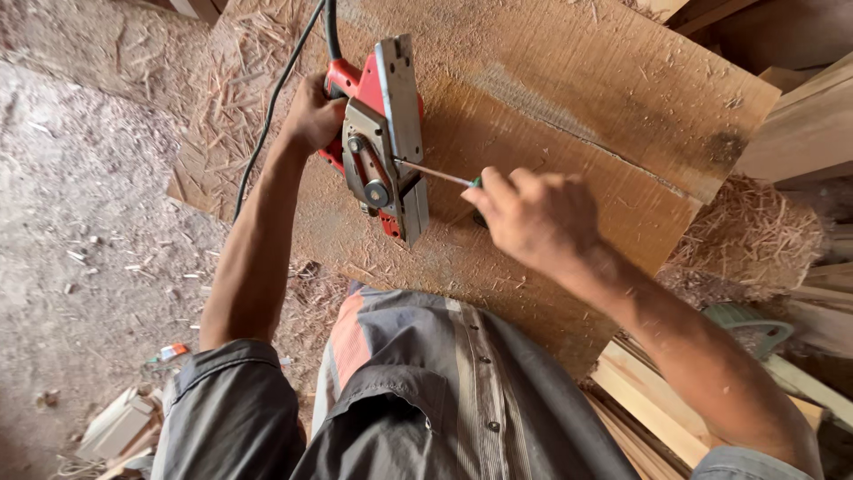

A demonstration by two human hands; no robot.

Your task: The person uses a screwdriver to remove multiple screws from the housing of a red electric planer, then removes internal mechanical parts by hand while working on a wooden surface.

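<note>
One red electric planer (382, 133) lies on its side on one wide wooden slab (569, 116). One screwdriver (444, 174) touches it. Two hands: left hand (311, 116), right hand (538, 218). One black cord (275, 98), perhaps two. One heap of shavings (755, 236).

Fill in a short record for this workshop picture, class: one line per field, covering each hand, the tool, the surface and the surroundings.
Left hand: left hand grips the red planer, which is tipped on its side
Right hand: right hand holds a screwdriver, tip against the planer's side
Cord: black cord runs up from the planer
Surface: wide wooden plank
Surroundings: sawdust floor, wood shavings, stacked boards
</note>
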